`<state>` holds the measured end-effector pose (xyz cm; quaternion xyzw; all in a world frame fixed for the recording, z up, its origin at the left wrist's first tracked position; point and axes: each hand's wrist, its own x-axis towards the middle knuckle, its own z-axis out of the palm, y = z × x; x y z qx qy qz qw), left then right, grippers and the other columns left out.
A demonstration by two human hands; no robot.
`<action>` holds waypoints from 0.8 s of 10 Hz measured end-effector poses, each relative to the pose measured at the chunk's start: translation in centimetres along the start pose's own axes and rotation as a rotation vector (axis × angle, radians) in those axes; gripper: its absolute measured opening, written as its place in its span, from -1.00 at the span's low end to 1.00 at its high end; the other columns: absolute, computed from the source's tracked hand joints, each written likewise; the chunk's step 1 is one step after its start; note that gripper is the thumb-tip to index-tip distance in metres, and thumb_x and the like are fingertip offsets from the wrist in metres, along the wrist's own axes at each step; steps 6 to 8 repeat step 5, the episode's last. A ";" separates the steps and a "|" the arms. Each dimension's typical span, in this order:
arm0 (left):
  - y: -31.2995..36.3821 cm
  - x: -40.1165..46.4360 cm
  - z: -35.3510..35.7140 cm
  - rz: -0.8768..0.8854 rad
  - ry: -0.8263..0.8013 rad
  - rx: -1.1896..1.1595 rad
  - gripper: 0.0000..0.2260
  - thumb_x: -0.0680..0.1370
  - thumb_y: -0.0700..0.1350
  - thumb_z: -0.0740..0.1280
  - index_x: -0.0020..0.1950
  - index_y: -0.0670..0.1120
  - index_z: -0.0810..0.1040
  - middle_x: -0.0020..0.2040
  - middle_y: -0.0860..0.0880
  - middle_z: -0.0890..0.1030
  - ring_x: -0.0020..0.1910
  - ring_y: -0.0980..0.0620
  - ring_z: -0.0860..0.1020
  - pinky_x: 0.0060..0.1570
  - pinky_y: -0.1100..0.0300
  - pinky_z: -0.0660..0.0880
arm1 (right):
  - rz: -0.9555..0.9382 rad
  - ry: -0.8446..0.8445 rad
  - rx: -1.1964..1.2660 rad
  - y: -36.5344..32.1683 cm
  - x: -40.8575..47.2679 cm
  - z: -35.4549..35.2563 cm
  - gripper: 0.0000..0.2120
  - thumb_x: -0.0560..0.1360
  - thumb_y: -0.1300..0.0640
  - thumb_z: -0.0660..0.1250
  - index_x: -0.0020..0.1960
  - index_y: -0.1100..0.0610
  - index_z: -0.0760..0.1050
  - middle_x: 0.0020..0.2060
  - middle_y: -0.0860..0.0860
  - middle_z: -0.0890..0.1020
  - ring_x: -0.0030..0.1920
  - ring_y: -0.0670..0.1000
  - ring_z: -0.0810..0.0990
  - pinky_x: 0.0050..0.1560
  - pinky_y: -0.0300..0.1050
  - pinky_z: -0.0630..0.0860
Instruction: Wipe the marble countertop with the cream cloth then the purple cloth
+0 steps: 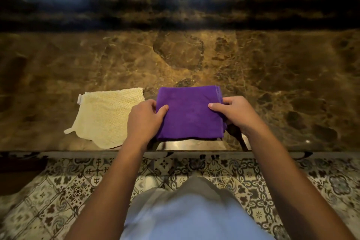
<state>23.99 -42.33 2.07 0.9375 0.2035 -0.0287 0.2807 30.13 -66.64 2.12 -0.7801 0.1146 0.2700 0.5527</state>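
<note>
You gripped the folded purple cloth (190,113) by its side edges, left hand (145,117) and right hand (236,112) pinched shut, near the surface (194,54) edge; cream cloth (106,117) lay left. Best kept folded flat, pressed evenly.

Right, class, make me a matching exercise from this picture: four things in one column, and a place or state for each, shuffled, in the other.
Things
1. purple cloth
2. cream cloth
3. marble countertop
4. patterned floor tiles

Places or states
A. lying flat, untouched
B. below the counter's near edge
C. folded, held at both sides
D. beneath both cloths

Pairs: 1-C, 2-A, 3-D, 4-B
</note>
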 end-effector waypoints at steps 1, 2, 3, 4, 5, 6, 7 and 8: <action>-0.1 0.3 0.2 0.005 0.008 0.035 -0.71 0.58 0.16 0.38 -0.17 -0.02 0.53 -0.31 0.10 0.50 -0.27 0.05 0.50 -0.34 0.14 0.31 | -0.036 0.088 -0.182 0.1 -0.2 -0.3 -0.82 0.48 0.03 0.53 -0.18 0.14 0.68 -0.49 -0.08 0.67 -0.51 -0.11 0.62 -0.50 -0.21 0.49; -0.3 0.4 0.0 0.023 -0.007 0.033 -0.71 0.57 0.18 0.39 -0.11 -0.04 0.59 -0.28 0.09 0.54 -0.20 0.01 0.57 -0.29 0.14 0.41 | -0.055 0.171 -0.327 0.1 -0.3 -0.3 -0.63 0.42 -0.09 0.55 -0.30 0.20 0.60 -0.50 -0.05 0.61 -0.45 -0.02 0.59 -0.38 -0.07 0.54; -0.7 -0.3 -1.6 0.038 -0.013 -0.004 -0.68 0.55 0.22 0.40 0.05 -0.03 0.64 -0.19 0.07 0.63 -0.16 0.02 0.64 -0.13 0.07 0.59 | -0.070 0.328 -0.498 -0.2 -2.0 -0.2 -0.62 0.40 -0.26 0.46 -0.24 0.07 0.62 -0.35 -0.06 0.68 -0.24 0.04 0.67 -0.14 0.04 0.64; -1.6 -1.3 -4.4 0.018 0.012 -0.154 -0.70 0.54 0.22 0.41 0.11 0.04 0.61 -0.24 0.07 0.69 -0.30 0.03 0.69 -0.21 -0.04 0.68 | -0.153 0.557 -0.669 -1.6 -5.0 -0.4 -0.73 0.50 -0.25 0.32 -0.12 -0.05 0.56 -0.24 -0.11 0.65 -0.18 0.02 0.62 -0.14 0.00 0.58; -3.9 -4.1 -6.9 0.033 -0.078 -0.291 -0.77 0.55 0.21 0.38 0.01 0.08 0.63 -0.27 0.05 0.69 -0.39 0.12 0.67 -0.29 0.03 0.68 | -0.348 0.485 -0.655 -0.8 -9.1 1.7 -0.80 0.57 -0.13 0.31 -0.16 -0.06 0.51 -0.32 -0.14 0.58 -0.31 -0.11 0.55 -0.31 -0.10 0.49; -3.9 -4.1 -6.9 0.033 -0.078 -0.291 -0.77 0.55 0.21 0.38 0.01 0.08 0.63 -0.27 0.05 0.69 -0.39 0.12 0.67 -0.29 0.03 0.68 | -0.348 0.485 -0.655 -0.8 -9.1 1.7 -0.80 0.57 -0.13 0.31 -0.16 -0.06 0.51 -0.32 -0.14 0.58 -0.31 -0.11 0.55 -0.31 -0.10 0.49; -3.9 -4.1 -6.9 0.033 -0.078 -0.291 -0.77 0.55 0.21 0.38 0.01 0.08 0.63 -0.27 0.05 0.69 -0.39 0.12 0.67 -0.29 0.03 0.68 | -0.348 0.485 -0.655 -0.8 -9.1 1.7 -0.80 0.57 -0.13 0.31 -0.16 -0.06 0.51 -0.32 -0.14 0.58 -0.31 -0.11 0.55 -0.31 -0.10 0.49; -3.9 -4.1 -6.9 0.033 -0.078 -0.291 -0.77 0.55 0.21 0.38 0.01 0.08 0.63 -0.27 0.05 0.69 -0.39 0.12 0.67 -0.29 0.03 0.68 | -0.348 0.485 -0.655 -0.8 -9.1 1.7 -0.80 0.57 -0.13 0.31 -0.16 -0.06 0.51 -0.32 -0.14 0.58 -0.31 -0.11 0.55 -0.31 -0.10 0.49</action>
